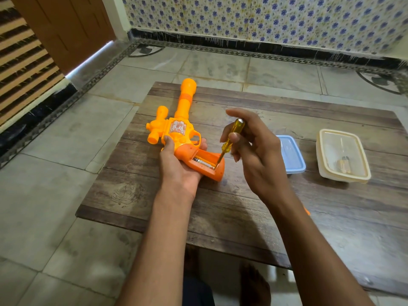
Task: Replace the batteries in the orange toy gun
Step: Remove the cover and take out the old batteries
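While the left hand (176,160) is gripping the orange toy gun (176,131) above the table (242,206), a battery (203,163) is lying in its open grip. The right hand (254,149) is pinching a screwdriver (231,140), tip touching the compartment's end.

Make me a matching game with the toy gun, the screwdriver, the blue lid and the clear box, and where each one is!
Things:
1. orange toy gun
2. yellow screwdriver
3. blue lid
4. clear box

Places:
A. farthest right on the table
B. held in the left hand
C. flat on the table, between the right hand and the clear box
D. pinched in the right hand, tip in the open battery slot

Pairs: 1-B, 2-D, 3-C, 4-A
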A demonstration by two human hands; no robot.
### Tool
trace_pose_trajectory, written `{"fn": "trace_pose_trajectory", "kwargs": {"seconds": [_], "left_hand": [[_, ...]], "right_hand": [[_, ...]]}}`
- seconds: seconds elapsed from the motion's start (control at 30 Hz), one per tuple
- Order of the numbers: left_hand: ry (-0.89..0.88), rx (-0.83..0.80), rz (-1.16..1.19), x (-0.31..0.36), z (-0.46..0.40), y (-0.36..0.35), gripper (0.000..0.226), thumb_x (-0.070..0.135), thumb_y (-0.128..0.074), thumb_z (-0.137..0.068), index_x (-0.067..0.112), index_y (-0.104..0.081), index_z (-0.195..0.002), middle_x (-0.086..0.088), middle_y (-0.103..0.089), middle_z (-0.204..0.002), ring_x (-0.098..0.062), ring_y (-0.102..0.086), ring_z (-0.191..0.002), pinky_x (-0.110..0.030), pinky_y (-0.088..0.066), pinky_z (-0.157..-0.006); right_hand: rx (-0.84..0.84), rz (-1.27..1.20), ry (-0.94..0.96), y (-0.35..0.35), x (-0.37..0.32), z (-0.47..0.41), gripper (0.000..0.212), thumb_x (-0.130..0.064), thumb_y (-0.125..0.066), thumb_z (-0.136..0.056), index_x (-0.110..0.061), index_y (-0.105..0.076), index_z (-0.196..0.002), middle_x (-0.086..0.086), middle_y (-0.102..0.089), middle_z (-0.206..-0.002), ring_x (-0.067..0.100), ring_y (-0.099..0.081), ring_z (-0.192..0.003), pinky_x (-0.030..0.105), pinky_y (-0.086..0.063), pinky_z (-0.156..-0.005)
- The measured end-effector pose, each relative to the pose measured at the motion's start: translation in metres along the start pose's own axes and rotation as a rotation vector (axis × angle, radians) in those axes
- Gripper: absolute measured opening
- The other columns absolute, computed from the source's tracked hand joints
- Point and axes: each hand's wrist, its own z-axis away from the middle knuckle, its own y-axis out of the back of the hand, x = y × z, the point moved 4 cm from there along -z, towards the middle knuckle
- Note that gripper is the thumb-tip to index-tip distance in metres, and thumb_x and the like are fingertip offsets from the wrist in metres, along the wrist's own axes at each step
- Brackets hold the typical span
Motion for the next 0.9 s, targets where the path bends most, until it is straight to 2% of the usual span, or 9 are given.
{"fn": "trace_pose_trajectory", "kwargs": {"seconds": [0.13, 0.27, 0.4, 0.5, 0.57, 0.7, 0.73, 0.9], "left_hand": [[0.007, -0.001, -0.002, 0.0, 0.001, 0.0, 0.06, 0.058, -0.045, -0.103, 0.011, -0.057, -0.139, -0.025, -0.068, -0.128, -0.032, -0.071, -0.099, -0.064, -0.044, -0.108], [0.011, -0.002, 0.001, 0.0, 0.0, 0.001, 0.06, 0.058, -0.046, -0.102, 0.013, -0.056, -0.14, -0.024, -0.068, -0.129, -0.033, -0.071, -0.101, -0.066, -0.042, -0.109], [0.015, 0.009, 0.018, 0.001, -0.001, 0.002, 0.061, 0.057, -0.049, -0.101, 0.012, -0.055, -0.141, -0.025, -0.068, -0.129, -0.035, -0.071, -0.108, -0.065, -0.043, -0.109], [0.002, 0.017, 0.03, 0.002, 0.001, 0.002, 0.056, 0.054, -0.047, -0.104, 0.01, -0.057, -0.137, -0.028, -0.068, -0.126, -0.036, -0.07, -0.109, -0.062, -0.044, -0.11], [-0.003, 0.008, 0.039, 0.003, 0.001, 0.001, 0.056, 0.054, -0.045, -0.104, 0.009, -0.058, -0.136, -0.026, -0.067, -0.129, -0.036, -0.069, -0.11, -0.063, -0.046, -0.106], [0.001, 0.031, 0.051, 0.004, 0.001, 0.002, 0.06, 0.055, -0.043, -0.105, 0.009, -0.054, -0.142, -0.027, -0.064, -0.132, -0.035, -0.068, -0.112, -0.055, -0.055, -0.08], [0.003, 0.031, 0.045, 0.004, 0.001, 0.002, 0.061, 0.056, -0.042, -0.105, 0.009, -0.053, -0.143, -0.028, -0.065, -0.131, -0.035, -0.069, -0.111, -0.054, -0.055, -0.077], [0.01, 0.034, 0.038, 0.003, 0.001, 0.001, 0.063, 0.057, -0.042, -0.104, 0.008, -0.053, -0.143, -0.031, -0.067, -0.124, -0.034, -0.069, -0.102, -0.055, -0.054, -0.078]], "right_hand": [[-0.014, -0.009, -0.006, 0.0, 0.001, -0.001, 0.039, -0.003, -0.048, -0.1, -0.009, -0.055, -0.137, 0.0, -0.068, -0.092, 0.014, -0.058, -0.075, 0.032, -0.048, -0.069], [-0.026, -0.017, -0.01, -0.002, -0.001, -0.001, 0.039, 0.0, -0.047, -0.1, -0.012, -0.053, -0.137, 0.002, -0.068, -0.092, 0.022, -0.058, -0.073, 0.041, -0.051, -0.066], [-0.004, -0.077, -0.022, -0.001, -0.004, 0.004, 0.023, 0.006, -0.047, -0.1, -0.007, -0.052, -0.118, 0.007, -0.066, -0.09, 0.018, -0.062, -0.076, 0.036, -0.049, -0.063], [0.095, -0.131, -0.031, 0.001, -0.004, 0.008, 0.016, 0.007, -0.046, -0.1, -0.004, -0.05, -0.111, 0.012, -0.066, -0.088, 0.028, -0.062, -0.075, 0.042, -0.052, -0.059], [0.218, -0.149, -0.064, 0.003, -0.002, 0.012, 0.015, 0.002, -0.045, -0.101, -0.009, -0.05, -0.11, 0.013, -0.067, -0.088, 0.027, -0.066, -0.078, 0.041, -0.056, -0.061], [0.39, -0.178, -0.11, 0.002, 0.002, 0.02, 0.013, -0.006, -0.046, -0.103, -0.016, -0.051, -0.11, 0.009, -0.069, -0.087, 0.028, -0.068, -0.074, 0.047, -0.061, -0.063], [0.405, -0.182, -0.109, 0.002, 0.002, 0.021, 0.013, -0.007, -0.045, -0.103, -0.015, -0.051, -0.111, 0.009, -0.069, -0.087, 0.028, -0.068, -0.072, 0.048, -0.061, -0.063], [0.456, -0.215, -0.102, 0.003, 0.001, 0.023, 0.012, -0.004, -0.045, -0.103, -0.009, -0.049, -0.114, 0.012, -0.068, -0.087, 0.028, -0.067, -0.07, 0.043, -0.06, -0.061]]}}
